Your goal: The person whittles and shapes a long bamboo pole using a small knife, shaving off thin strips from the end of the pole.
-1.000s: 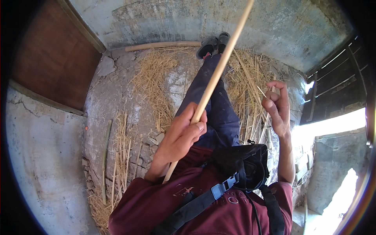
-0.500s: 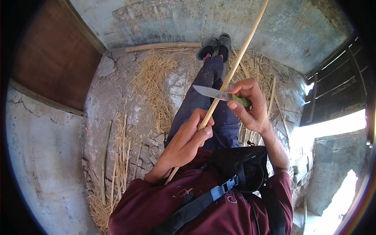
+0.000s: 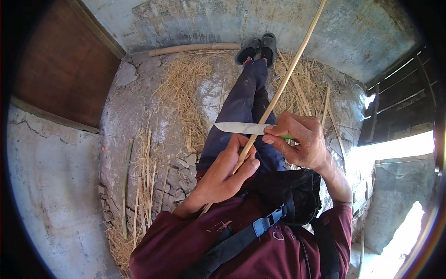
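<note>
A long, thin, pale bamboo strip (image 3: 284, 83) slants from the wall at the top right down across my legs. Lower down, my left hand (image 3: 225, 173) grips it with fingers and thumb wrapped round, and its lower end passes under my left forearm. My right hand (image 3: 297, 139) is closed on the green handle of a knife (image 3: 239, 128). The blade lies level across the strip, just above my left fingers, its tip toward the left. Most of the handle is covered by my right fingers.
My outstretched legs (image 3: 237, 104) end in dark shoes by the wall. Straw-like shavings (image 3: 186, 88) lie on both sides. A thick bamboo pole (image 3: 195, 49) rests along the wall's foot, and a green stick (image 3: 127, 186) lies at left. A black bag (image 3: 288, 190) sits at my waist.
The knife has come down along the strip toward my left hand, and its blade has turned from slanted to nearly level. My left hand keeps its grip on the strip.
</note>
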`<state>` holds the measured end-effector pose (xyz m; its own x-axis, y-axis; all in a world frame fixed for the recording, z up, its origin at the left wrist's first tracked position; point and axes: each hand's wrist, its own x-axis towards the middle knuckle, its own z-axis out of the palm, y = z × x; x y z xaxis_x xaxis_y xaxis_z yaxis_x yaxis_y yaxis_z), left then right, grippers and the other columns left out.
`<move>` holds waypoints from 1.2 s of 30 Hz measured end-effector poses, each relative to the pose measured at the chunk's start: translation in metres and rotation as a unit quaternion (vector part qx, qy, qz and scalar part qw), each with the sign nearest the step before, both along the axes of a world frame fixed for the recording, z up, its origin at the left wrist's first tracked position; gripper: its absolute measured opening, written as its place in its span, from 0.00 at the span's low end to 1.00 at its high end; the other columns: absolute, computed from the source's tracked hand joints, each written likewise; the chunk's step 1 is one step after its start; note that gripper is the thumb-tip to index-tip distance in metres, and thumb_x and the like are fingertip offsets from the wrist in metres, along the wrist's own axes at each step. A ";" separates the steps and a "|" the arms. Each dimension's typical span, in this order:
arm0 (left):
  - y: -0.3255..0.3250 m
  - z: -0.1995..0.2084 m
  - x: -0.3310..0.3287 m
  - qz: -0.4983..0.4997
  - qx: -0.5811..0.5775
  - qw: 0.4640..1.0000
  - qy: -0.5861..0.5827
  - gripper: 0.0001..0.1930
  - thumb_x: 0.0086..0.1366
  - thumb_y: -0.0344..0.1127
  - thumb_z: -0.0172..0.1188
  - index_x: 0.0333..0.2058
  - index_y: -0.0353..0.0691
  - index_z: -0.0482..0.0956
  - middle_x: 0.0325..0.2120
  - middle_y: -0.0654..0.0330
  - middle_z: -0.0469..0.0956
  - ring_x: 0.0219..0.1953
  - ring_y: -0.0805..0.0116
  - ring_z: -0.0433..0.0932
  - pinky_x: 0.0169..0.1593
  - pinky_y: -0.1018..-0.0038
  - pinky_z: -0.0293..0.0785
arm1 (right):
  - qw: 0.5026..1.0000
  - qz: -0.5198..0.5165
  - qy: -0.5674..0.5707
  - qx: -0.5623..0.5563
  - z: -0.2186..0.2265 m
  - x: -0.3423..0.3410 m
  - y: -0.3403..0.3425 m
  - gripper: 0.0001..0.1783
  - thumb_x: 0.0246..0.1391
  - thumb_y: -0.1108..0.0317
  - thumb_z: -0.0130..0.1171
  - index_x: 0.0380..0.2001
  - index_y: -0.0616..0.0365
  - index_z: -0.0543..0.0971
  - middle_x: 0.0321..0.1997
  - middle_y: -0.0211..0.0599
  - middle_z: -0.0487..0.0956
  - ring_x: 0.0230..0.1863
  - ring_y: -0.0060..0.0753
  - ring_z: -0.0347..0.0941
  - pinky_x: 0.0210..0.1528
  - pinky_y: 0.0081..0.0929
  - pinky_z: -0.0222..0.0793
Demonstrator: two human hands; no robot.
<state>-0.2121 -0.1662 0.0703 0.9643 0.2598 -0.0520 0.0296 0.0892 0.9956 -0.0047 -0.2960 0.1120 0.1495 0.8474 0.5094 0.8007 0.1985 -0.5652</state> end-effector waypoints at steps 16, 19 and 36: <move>0.007 -0.011 -0.009 -0.040 -0.132 0.989 0.046 0.12 0.82 0.37 0.54 0.57 0.41 0.68 0.27 0.71 0.65 0.28 0.83 0.62 0.29 0.79 0.59 | 0.996 -0.083 0.020 0.036 0.002 0.010 0.008 0.07 0.58 0.70 0.76 0.37 0.58 0.87 0.32 0.38 0.85 0.28 0.40 0.84 0.28 0.35 0.76; 0.002 -0.012 -0.006 0.000 -0.020 0.999 0.026 0.12 0.80 0.35 0.57 0.55 0.38 0.70 0.29 0.70 0.67 0.30 0.81 0.65 0.33 0.76 0.63 | 1.000 -0.001 0.008 0.004 0.004 -0.008 0.003 0.09 0.55 0.71 0.76 0.38 0.56 0.87 0.32 0.34 0.84 0.26 0.40 0.84 0.25 0.36 0.77; 0.000 -0.010 0.006 0.083 0.164 0.979 -0.084 0.11 0.80 0.30 0.57 0.54 0.30 0.74 0.36 0.51 0.75 0.35 0.60 0.75 0.40 0.65 0.70 | 1.000 0.027 0.004 0.002 -0.004 -0.023 0.000 0.11 0.53 0.76 0.78 0.39 0.60 0.87 0.29 0.36 0.84 0.24 0.36 0.84 0.23 0.30 0.74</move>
<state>-0.2066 -0.1660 0.0608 0.8953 0.3894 0.2163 -0.1250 -0.2464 0.9611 -0.0279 -0.2958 0.1085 0.1075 0.8518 0.5126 0.7848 0.2438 -0.5698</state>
